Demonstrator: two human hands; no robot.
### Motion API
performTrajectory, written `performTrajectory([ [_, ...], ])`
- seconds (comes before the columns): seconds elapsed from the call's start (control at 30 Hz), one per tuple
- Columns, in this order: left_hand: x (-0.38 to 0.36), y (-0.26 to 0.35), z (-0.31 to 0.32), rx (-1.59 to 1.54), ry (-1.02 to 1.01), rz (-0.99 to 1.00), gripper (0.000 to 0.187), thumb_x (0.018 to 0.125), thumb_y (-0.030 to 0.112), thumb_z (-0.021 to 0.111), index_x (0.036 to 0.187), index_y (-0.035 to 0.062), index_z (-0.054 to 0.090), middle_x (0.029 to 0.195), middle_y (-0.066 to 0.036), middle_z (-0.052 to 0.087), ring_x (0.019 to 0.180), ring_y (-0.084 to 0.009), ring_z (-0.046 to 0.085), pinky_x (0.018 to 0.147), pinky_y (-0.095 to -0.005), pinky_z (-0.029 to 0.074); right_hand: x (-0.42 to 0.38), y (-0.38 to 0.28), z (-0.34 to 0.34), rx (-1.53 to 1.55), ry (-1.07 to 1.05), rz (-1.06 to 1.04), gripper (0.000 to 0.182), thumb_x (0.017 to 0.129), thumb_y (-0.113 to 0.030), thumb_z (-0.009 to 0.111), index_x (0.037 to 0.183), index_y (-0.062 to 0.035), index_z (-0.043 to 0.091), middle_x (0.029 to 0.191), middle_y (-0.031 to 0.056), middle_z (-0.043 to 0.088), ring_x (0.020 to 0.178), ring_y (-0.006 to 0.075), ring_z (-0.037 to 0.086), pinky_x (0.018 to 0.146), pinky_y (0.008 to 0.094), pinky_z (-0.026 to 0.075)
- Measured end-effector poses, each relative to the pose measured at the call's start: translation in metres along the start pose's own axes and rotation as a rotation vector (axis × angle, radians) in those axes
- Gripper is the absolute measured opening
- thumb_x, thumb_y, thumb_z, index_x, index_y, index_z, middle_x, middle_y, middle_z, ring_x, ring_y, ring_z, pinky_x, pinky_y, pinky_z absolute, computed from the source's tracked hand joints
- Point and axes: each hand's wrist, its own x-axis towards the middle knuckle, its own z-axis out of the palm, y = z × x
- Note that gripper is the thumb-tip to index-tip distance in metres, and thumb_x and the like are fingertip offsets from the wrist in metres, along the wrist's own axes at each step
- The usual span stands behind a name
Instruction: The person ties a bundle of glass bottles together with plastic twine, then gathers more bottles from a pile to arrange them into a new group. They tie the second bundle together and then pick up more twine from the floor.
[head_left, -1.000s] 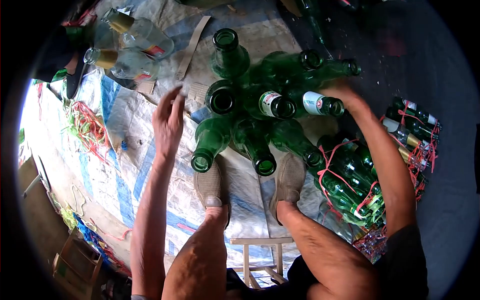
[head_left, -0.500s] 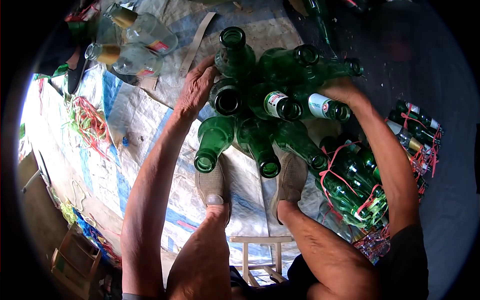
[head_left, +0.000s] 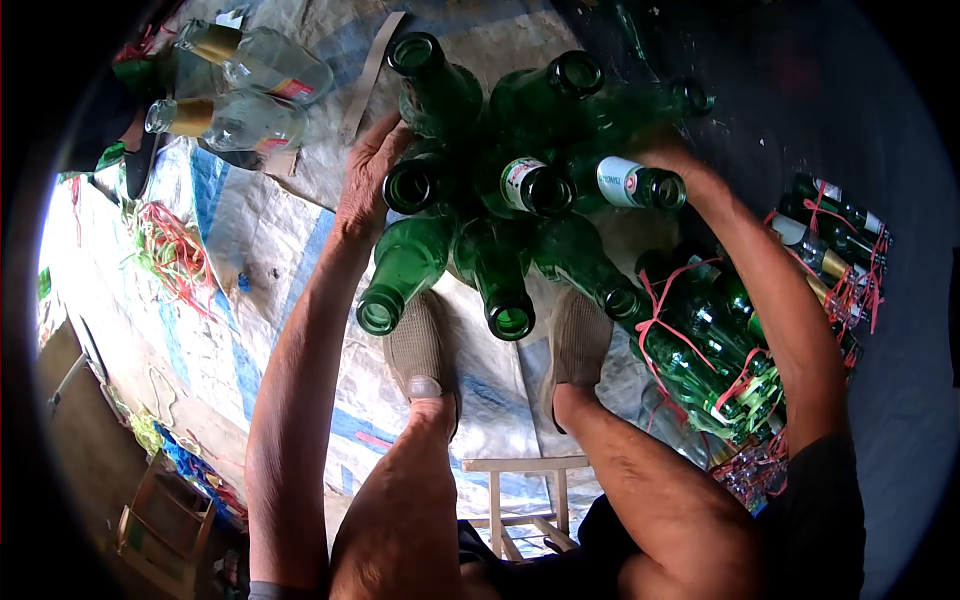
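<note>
A cluster of several green glass bottles (head_left: 495,260) stands upright in front of me, necks fanning outward towards the camera. Two of them carry white labels, one on a middle bottle (head_left: 522,183) and one on a bottle at the right (head_left: 618,182). My left hand (head_left: 372,172) presses against the cluster's left side, its fingertips hidden behind the glass. From the right, my right hand (head_left: 668,158) grips the cluster's far side; its fingers are blurred and mostly covered by the bottles.
Bundles of green bottles (head_left: 700,345) tied with red string lie at the right. Two clear bottles (head_left: 255,120) lie at the upper left, near a tangle of red and green string (head_left: 172,245). A wooden stool (head_left: 525,465) stands below my legs, on a white-and-blue tarp (head_left: 285,310).
The bottle cluster has shifted left in view, with my left hand against it. The rightmost far bottle's neck has swung and is blurred, and my right hand has moved slightly.
</note>
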Motion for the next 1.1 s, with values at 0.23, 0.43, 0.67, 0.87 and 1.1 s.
performTrajectory([
  [0.23, -0.002, -0.04, -0.008, -0.114, 0.069, -0.052, 0.045, 0.113, 0.031, 0.065, 0.15, 0.0054, 0.066, 0.127, -0.008, 0.077, 0.115, -0.0144, 0.071, 0.102, -0.0288, 0.056, 0.025, 0.06, 0.02, 0.133, -0.003, -0.138, 0.085, 0.08, -0.008, 0.089, 0.155, -0.0021, 0.049, 0.143, 0.0178, 0.064, 0.127, 0.0273, 0.065, 0.108, 0.0416, 0.057],
  [0.43, -0.01, -0.044, -0.005, -0.29, 0.011, -0.054, 0.045, 0.113, 0.029, 0.066, 0.152, 0.0048, 0.065, 0.132, -0.009, 0.076, 0.117, -0.0147, 0.071, 0.105, -0.03, 0.056, 0.03, 0.066, 0.035, 0.041, 0.111, -0.328, 0.081, 0.075, -0.005, 0.091, 0.147, -0.0012, 0.055, 0.138, 0.017, 0.067, 0.119, 0.0254, 0.069, 0.1, 0.0382, 0.06],
  [0.67, 0.008, -0.08, -0.022, -0.212, 0.105, -0.032, 0.044, 0.112, 0.026, 0.067, 0.15, 0.0031, 0.066, 0.13, -0.008, 0.077, 0.117, -0.0154, 0.071, 0.105, -0.0294, 0.055, 0.037, 0.071, 0.04, -0.003, 0.102, -0.142, 0.037, 0.084, 0.001, 0.081, 0.118, -0.0061, 0.07, 0.108, 0.0107, 0.076, 0.093, 0.0178, 0.073, 0.08, 0.0319, 0.06],
  [0.87, -0.013, -0.046, -0.012, 0.064, 0.084, 0.161, 0.053, 0.113, 0.041, 0.063, 0.148, 0.0017, 0.067, 0.132, -0.012, 0.076, 0.125, -0.0192, 0.068, 0.111, -0.0336, 0.051, 0.041, 0.093, 0.037, -0.314, 0.177, -0.373, 0.02, 0.088, -0.006, 0.075, 0.107, -0.0093, 0.068, 0.101, 0.0089, 0.072, 0.089, 0.0207, 0.068, 0.079, 0.0363, 0.056],
  [1.1, -0.004, -0.064, -0.027, -0.15, 0.051, -0.063, 0.051, 0.115, 0.039, 0.061, 0.147, 0.0001, 0.067, 0.134, -0.014, 0.076, 0.126, -0.0215, 0.068, 0.111, -0.0347, 0.051, 0.039, 0.127, 0.018, -1.325, 0.51, -0.962, 0.03, 0.09, -0.02, 0.078, 0.12, -0.0127, 0.075, 0.115, 0.0117, 0.077, 0.107, 0.0275, 0.073, 0.095, 0.0386, 0.058],
])
